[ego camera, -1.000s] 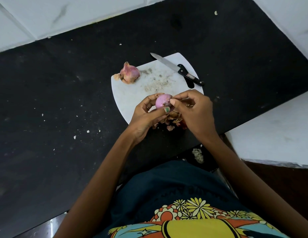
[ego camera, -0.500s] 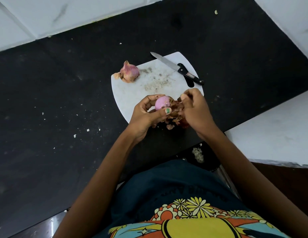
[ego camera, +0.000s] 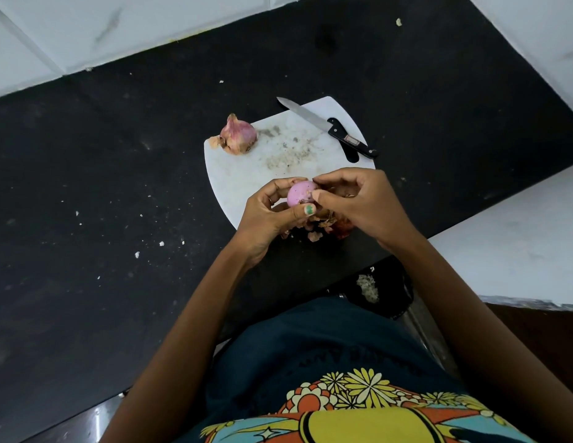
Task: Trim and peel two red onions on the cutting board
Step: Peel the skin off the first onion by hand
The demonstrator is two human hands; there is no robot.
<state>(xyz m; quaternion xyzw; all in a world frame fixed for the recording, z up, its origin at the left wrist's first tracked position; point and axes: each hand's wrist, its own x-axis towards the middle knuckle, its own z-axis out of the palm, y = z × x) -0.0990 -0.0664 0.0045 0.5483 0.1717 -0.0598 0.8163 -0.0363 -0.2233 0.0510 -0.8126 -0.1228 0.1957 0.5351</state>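
A person peels a red onion over a white cutting board (ego camera: 246,174) on a black countertop (ego camera: 102,187), seen from above. At the centre of the frame, the left hand (ego camera: 266,215) curls around a smooth pink, largely peeled onion (ego camera: 300,194), fingers behind it and the thumb, its nail painted green, pressed across the lower front. The right hand (ego camera: 358,203) meets it from the right, its thumb and forefinger closed in a pinch against the onion's right side; whether a strip of skin lies between them cannot be told. The remaining fingers of that hand are loosely curled.

Below the hands, at the board's near edge, lies a small heap of papery brown and reddish onion skins (ego camera: 323,227). The second onion (ego camera: 238,134), still in its dry skin, rests at the board's upper left corner. A knife (ego camera: 326,126) with a black handle lies untouched across the board's upper right, blade pointing toward the upper left, well apart from both hands. Pale crumbs dot the countertop at left.
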